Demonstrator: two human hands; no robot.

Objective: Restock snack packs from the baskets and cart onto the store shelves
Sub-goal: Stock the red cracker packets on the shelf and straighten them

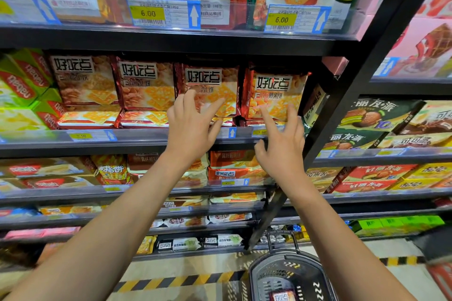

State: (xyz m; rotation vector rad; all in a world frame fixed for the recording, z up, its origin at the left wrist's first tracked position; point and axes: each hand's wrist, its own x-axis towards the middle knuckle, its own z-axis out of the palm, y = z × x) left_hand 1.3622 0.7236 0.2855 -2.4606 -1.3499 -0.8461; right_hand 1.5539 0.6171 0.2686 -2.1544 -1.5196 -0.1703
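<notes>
While both hands' fingers spread open, the left hand (pixel 193 127) and right hand (pixel 281 144) touch upright snack packs (pixel 274 95).

Black metal shelving (pixel 171 44) with clear plastic price rails (pixel 137 135) stands on a pale floor (pixel 195 266) marked with yellow-and-black hazard striping (pixel 171 282); lighting bright, even.

I am looking at a shop. Black shelves (pixel 171 41) hold rows of snack packs (pixel 144 85). Yellow price tags (pixel 148 13) sit on the shelf edges. A shopping basket (pixel 288 276) stands on the floor below the shelves.
</notes>
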